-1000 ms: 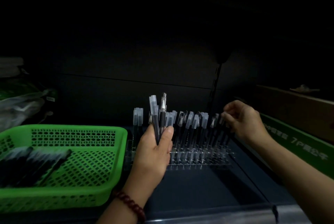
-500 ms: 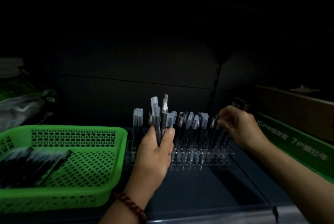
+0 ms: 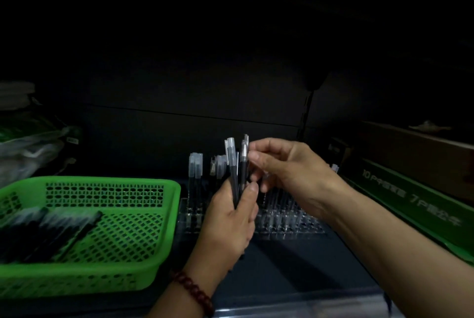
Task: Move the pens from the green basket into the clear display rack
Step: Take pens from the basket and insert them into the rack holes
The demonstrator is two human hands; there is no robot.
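My left hand [image 3: 228,217] holds a small bunch of black pens [image 3: 234,164] with clear caps upright, in front of the clear display rack [image 3: 289,225]. My right hand [image 3: 287,166] has its fingertips pinched on the cap end of one pen in that bunch. The rack stands on the dark shelf with several pens [image 3: 195,171] upright in it; both hands hide most of them. The green basket [image 3: 164,215] sits at the left with several black pens [image 3: 48,230] lying in its left half.
A green printed carton [image 3: 410,205] runs along the right side, with a brown box [image 3: 420,153] behind it. Plastic-wrapped goods [image 3: 28,143] are stacked at the far left. The dark back wall stands close behind the rack. The shelf's front edge [image 3: 295,305] is near me.
My right hand left the right end of the rack and moved left to the bunch in my left hand, closing its fingertips on one pen's top. The left hand stayed put.
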